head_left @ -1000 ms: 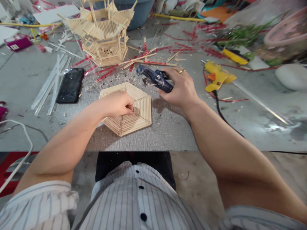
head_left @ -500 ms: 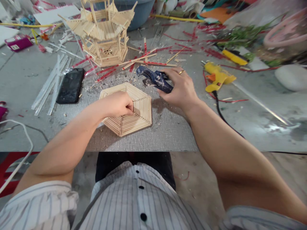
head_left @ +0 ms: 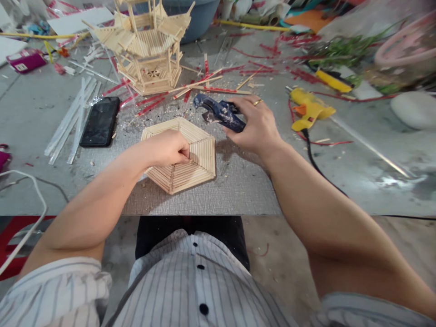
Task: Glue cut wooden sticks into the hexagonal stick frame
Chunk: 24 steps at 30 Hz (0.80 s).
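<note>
A hexagonal panel of thin wooden sticks [head_left: 202,156] lies flat near the table's front edge. Over its middle rests my left hand [head_left: 168,147], fingers curled closed; what they pinch, if anything, is hidden. To the right and a little farther back, my right hand [head_left: 257,125] is wrapped round a dark blue cutter tool [head_left: 221,113], whose jaws point left. Behind the panel stands a tiered model of wooden sticks [head_left: 150,50], its top cut off by the frame.
A black phone [head_left: 100,121] and clear glue sticks [head_left: 70,118] lie at the left. A yellow glue gun [head_left: 308,109] with a black cord is at the right. Red strips and loose sticks [head_left: 211,84] litter the middle back, before a blue tub [head_left: 200,20].
</note>
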### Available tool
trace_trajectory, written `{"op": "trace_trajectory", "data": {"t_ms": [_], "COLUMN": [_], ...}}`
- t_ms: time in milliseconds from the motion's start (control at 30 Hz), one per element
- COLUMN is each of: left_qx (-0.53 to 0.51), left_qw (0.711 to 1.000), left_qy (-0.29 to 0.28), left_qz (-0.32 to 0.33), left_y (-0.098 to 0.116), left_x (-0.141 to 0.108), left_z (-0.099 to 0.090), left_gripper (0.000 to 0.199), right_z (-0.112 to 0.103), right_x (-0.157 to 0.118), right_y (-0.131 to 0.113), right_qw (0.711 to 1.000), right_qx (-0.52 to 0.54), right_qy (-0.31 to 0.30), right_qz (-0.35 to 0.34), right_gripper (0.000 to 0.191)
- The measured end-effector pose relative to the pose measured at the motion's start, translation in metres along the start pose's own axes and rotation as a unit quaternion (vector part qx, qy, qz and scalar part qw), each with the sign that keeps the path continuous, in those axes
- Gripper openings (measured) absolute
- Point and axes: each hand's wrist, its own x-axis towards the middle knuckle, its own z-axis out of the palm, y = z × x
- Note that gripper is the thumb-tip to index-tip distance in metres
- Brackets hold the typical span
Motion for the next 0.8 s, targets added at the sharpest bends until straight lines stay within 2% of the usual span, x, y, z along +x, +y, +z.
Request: {"op": "trace_trajectory", "data": {"t_ms": [533, 800], "left_qx": [-0.012, -0.005], "left_qw": [1.000, 1.000], "left_qy": [0.008, -0.001], "left_qz": [0.007, 0.003], "left_y": [-0.0043, -0.0018], "left_x": [0.0013, 0.0007], "left_z": [0.0018, 0.0010], "left_gripper": [0.013, 0.016], "right_z": [-0.0054, 0.0007], "right_x": [0.0018, 0.0001], "right_y": [-0.0040, 0.0002], "right_qw": [1.000, 1.000], "right_qx": [0.022, 0.018], "right_qy": [-0.016, -0.007], "right_qz": [0.002, -0.003], "right_gripper": [0.054, 0.054]}}
